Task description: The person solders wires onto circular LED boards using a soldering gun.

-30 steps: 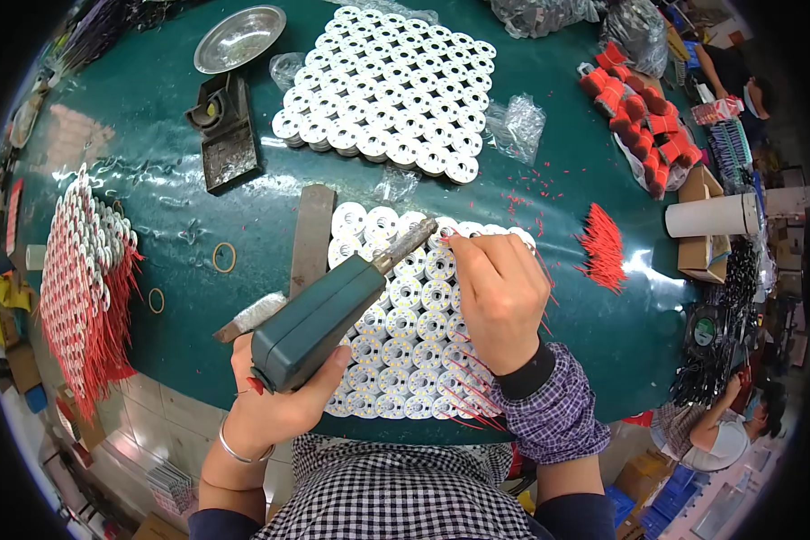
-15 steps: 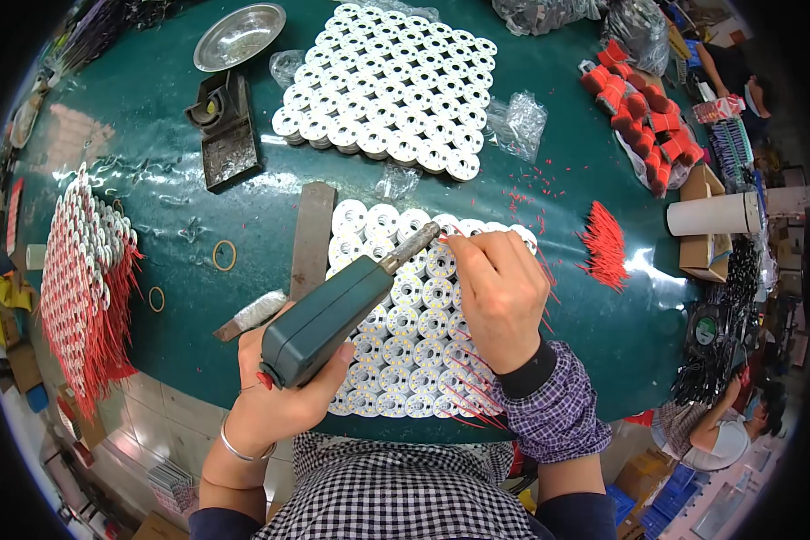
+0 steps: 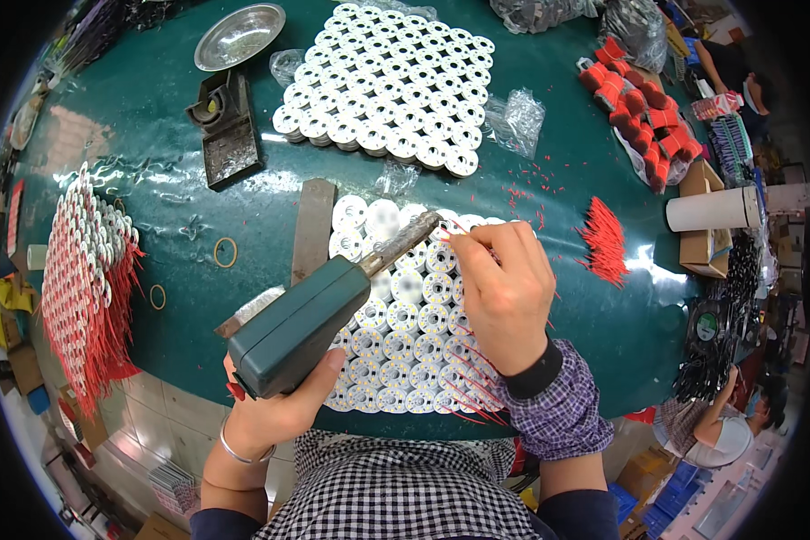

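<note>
My left hand (image 3: 279, 416) is wrapped round a dark green soldering gun (image 3: 301, 326) with a red trigger. Its long tip points up and right, ending at the upper row of a block of round white LED boards (image 3: 402, 317). Beside that tip, my right hand (image 3: 509, 292) is closed in a pinch on a thin red wire, whose end shows at the fingertips. Several red wires (image 3: 463, 396) trail from boards along the block's right side. Part of the block is hidden under the gun and my right hand.
A metal bar (image 3: 314, 232) lies along the block's left edge. Beyond stands a second block of white discs (image 3: 391, 85), near a metal bowl (image 3: 239, 38) and a soldering stand (image 3: 228, 130). Cut red wires (image 3: 603, 243) lie at right, wired boards (image 3: 85, 279) at left.
The soldering gun's body has shifted left and slightly down, its tip still near the same board. My right hand has stayed almost in place, shifting slightly right.
</note>
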Tool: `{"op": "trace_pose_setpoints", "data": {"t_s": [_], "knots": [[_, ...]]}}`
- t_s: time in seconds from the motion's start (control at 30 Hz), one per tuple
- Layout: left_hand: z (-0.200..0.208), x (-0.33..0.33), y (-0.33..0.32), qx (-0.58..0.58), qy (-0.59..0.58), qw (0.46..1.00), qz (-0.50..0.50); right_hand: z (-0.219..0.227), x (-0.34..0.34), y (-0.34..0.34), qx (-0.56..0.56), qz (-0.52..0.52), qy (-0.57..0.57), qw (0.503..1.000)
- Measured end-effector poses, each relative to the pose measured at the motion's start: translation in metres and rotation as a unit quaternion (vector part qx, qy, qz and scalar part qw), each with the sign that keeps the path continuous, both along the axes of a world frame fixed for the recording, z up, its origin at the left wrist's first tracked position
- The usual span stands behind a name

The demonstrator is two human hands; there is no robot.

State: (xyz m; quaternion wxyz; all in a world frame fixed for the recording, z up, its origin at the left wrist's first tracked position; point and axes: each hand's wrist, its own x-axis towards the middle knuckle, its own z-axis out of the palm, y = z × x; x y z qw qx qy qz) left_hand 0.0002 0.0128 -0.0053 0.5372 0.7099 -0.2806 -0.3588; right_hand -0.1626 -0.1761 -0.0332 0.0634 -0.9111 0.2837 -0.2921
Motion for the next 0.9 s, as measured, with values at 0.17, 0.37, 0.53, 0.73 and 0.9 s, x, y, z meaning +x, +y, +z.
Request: {"op": "trace_pose_setpoints", "data": {"t_s": [0.17, 0.37, 0.53, 0.73, 0.9], "knots": [[-0.002, 0.002, 0.002, -0.042, -0.087, 0.993, -0.063, 0.010, -0.010, 0.011, 0.023, 0.014, 0.018, 0.999], [0.000, 0.002, 0.002, -0.033, -0.044, 0.992, -0.115, -0.001, -0.014, 0.014, 0.038, 0.002, 0.002, 0.999], [-0.002, -0.003, -0.007, -0.065, -0.100, 0.989, -0.088, -0.003, -0.013, 0.014, 0.044, 0.005, 0.005, 0.999], [0.002, -0.003, -0.010, -0.059, -0.079, 0.991, -0.095, -0.002, -0.013, 0.014, 0.041, -0.001, 0.014, 0.999], [0.003, -0.002, -0.010, -0.056, -0.085, 0.990, -0.102, -0.003, -0.013, 0.014, 0.039, -0.003, 0.019, 0.999]]}}
